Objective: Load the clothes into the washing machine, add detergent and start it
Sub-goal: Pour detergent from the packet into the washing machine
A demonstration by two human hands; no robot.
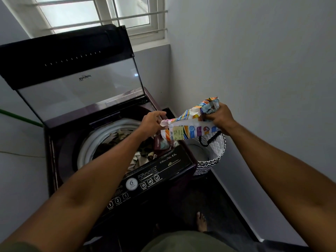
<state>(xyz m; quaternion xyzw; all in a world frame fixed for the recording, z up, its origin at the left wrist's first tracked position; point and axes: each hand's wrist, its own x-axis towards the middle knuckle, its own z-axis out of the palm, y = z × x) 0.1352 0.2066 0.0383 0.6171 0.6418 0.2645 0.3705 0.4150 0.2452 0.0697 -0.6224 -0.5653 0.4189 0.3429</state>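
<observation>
The raised glass lid [80,88] of the washing machine [54,160] carried the brand name "Whirlpool", seen reversed through the glass. On the black control panel [145,180] a round white display showed a large "6". Three round buttons at the panel's near end were numbered "1", "2" and "3". Beside the display, small labels read "Delay", "ExpressWash" and "Water Level". Farther along the panel stood "6.5 kg" and a second "ExpressWash" mark. The dark drawer [161,142] at the tub's edge bore the word "DETERGENT". The colourful detergent packet [190,128] had a barcode and printed panels, but their text was too small to read
</observation>
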